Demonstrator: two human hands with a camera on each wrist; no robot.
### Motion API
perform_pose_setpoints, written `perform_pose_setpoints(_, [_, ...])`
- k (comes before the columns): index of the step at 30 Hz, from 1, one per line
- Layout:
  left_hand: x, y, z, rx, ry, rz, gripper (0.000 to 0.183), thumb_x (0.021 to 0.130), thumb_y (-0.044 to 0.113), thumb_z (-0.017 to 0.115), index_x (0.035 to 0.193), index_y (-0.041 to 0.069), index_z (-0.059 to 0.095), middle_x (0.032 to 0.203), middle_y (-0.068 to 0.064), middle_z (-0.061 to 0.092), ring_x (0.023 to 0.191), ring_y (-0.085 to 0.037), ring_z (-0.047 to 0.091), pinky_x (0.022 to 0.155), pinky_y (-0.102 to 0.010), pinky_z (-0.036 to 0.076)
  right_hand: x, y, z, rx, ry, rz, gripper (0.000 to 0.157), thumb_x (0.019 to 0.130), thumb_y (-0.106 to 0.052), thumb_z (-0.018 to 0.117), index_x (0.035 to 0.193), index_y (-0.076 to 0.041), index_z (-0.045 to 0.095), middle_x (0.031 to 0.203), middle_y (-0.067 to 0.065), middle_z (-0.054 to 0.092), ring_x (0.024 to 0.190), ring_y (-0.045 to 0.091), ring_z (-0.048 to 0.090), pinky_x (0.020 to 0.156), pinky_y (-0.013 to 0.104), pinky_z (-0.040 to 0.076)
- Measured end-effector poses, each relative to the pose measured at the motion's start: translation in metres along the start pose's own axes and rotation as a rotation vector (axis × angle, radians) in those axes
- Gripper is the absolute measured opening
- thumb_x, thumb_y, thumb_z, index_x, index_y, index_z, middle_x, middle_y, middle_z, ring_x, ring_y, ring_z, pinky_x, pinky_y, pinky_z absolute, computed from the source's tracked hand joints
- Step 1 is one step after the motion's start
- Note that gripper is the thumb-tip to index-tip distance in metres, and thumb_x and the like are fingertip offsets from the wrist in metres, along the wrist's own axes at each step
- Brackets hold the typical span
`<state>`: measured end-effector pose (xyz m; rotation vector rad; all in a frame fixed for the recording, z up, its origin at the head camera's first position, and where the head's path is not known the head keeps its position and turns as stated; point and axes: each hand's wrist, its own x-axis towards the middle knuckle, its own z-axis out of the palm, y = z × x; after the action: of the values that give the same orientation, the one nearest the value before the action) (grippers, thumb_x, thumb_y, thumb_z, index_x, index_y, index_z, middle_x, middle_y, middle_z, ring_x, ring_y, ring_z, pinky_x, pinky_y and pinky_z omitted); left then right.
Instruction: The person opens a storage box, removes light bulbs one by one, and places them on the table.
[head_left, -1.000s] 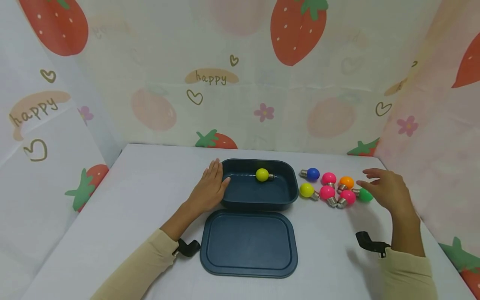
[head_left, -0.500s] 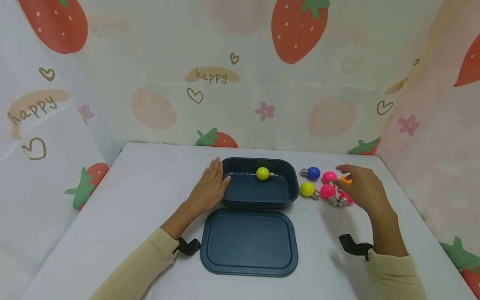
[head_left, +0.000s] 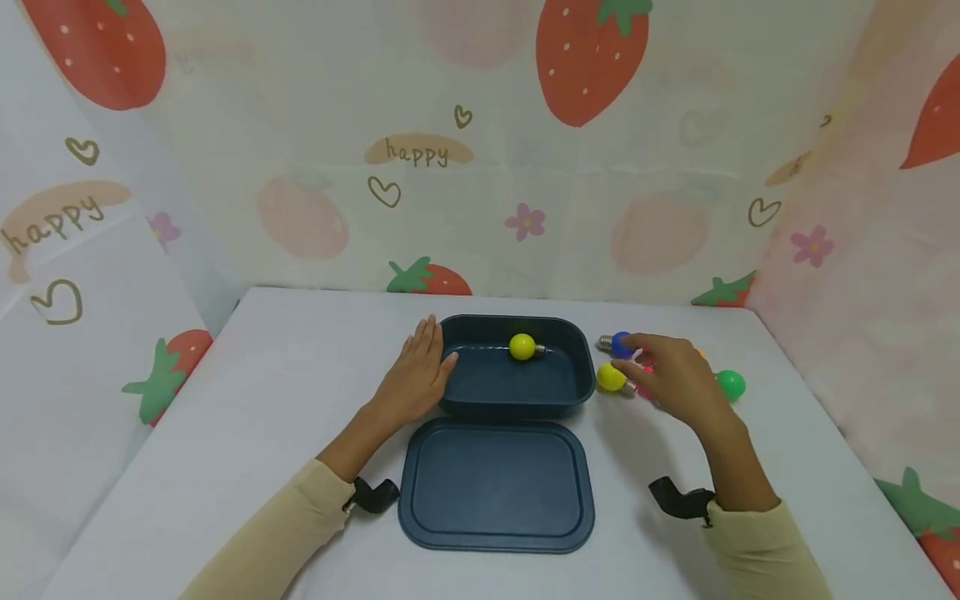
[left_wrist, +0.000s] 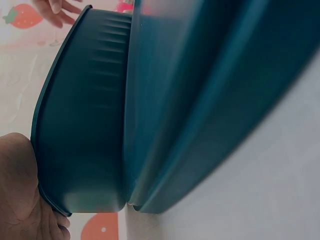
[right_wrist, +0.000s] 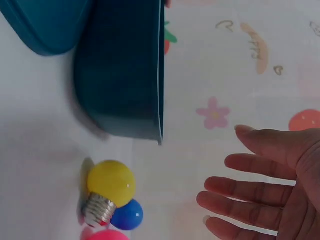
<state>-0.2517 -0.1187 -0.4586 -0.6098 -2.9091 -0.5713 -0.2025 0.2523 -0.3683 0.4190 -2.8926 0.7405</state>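
My left hand (head_left: 411, 379) rests with straight fingers against the left side of a dark blue rectangular box (head_left: 517, 408). Inside the box lies a yellow light bulb (head_left: 522, 347). Over the bulbs right of the box hovers my right hand (head_left: 675, 379), fingers spread and nothing between them in the right wrist view. Near its fingertips are a blue bulb (head_left: 621, 344) and another yellow bulb (head_left: 611, 377). Pink and orange bulbs are mostly hidden beneath this hand. A green bulb (head_left: 731, 385) shows to the right of it.
A dark blue lid (head_left: 497, 487) lies flat in front of the box. All of it stands on a white table (head_left: 300, 350), backed by a strawberry-print cloth (head_left: 480, 200) that also hangs along both sides.
My right hand has moved left across the bulbs, from beside the green one to near the blue and yellow ones. The left hand stays against the box.
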Motion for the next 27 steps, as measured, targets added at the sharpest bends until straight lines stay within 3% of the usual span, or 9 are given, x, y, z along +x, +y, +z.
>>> perform_pose_setpoints(5, [0.000,0.002,-0.003,-0.008,0.002,0.007,0.067,0.112,0.038,0.026,0.157,-0.011,0.016,0.167,-0.024,0.009,0.155,-0.035,0.005,0.124,-0.050,0.012,0.005,-0.006,0.007,0.057,-0.004,-0.060,0.041,0.097,-0.025,0.071,0.131,-0.002,0.066,0.118,0.018,0.072,0.104,0.037,0.068,0.083,0.051,0.058])
perform_pose_setpoints(17, [0.001,0.001,-0.002,-0.014,-0.008,0.000,0.067,0.112,0.038,0.026,0.157,-0.010,0.015,0.167,-0.023,0.008,0.155,-0.035,0.004,0.124,-0.050,0.009,0.036,-0.029,0.022,-0.014,-0.084,-0.150,0.040,0.098,-0.024,0.070,0.130,-0.001,0.067,0.124,0.018,0.070,0.104,0.034,0.070,0.083,0.048,0.059])
perform_pose_setpoints(27, [0.000,-0.001,-0.001,-0.004,-0.008,-0.007,0.067,0.112,0.039,0.025,0.157,-0.011,0.014,0.167,-0.024,0.007,0.156,-0.035,0.003,0.124,-0.050,0.010,0.065,-0.041,0.041,-0.024,-0.195,-0.157,0.042,0.097,-0.025,0.071,0.132,-0.002,0.066,0.122,0.018,0.070,0.104,0.032,0.068,0.088,0.047,0.058])
